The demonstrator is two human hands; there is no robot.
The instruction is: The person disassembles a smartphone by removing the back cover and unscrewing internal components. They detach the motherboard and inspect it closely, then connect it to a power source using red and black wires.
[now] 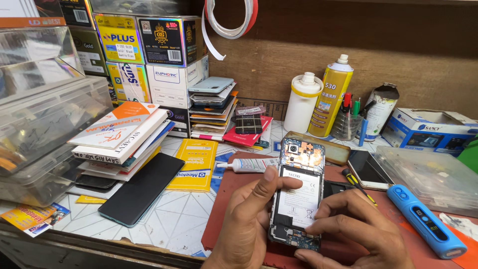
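The left hand (249, 219) holds an opened phone (298, 192) with its back cover off, so the battery (298, 201) and the circuit board at the top are bare. The thumb lies across the left edge of the battery and the other fingers go behind the body, which keeps the phone tilted up toward the person and steady. The left fingers are therefore closed around the phone. The right hand (358, 226) comes from the other side; its fingers (323, 219) are bent and press on the lower right part of the battery, near the bottom board. They are narrow and touch the phone, but I cannot tell if they pinch anything small.

The phone is above a reddish work mat (234, 209) on the tabletop (184, 219), probably so small parts do not slide or scratch. Just beyond the left thumb lies a white glue tube (249, 165), its nozzle pointing left. To the right of the right fingers are a small screwdriver (358, 185) with a yellow and black handle and a blue handheld tool (425, 221), both within easy reach. Far left of the fingers a dark phone screen (142, 189) lies flat, face up, apart from the work. Behind the phone stand a yellow spray can (331, 97) and a white bottle (302, 102).
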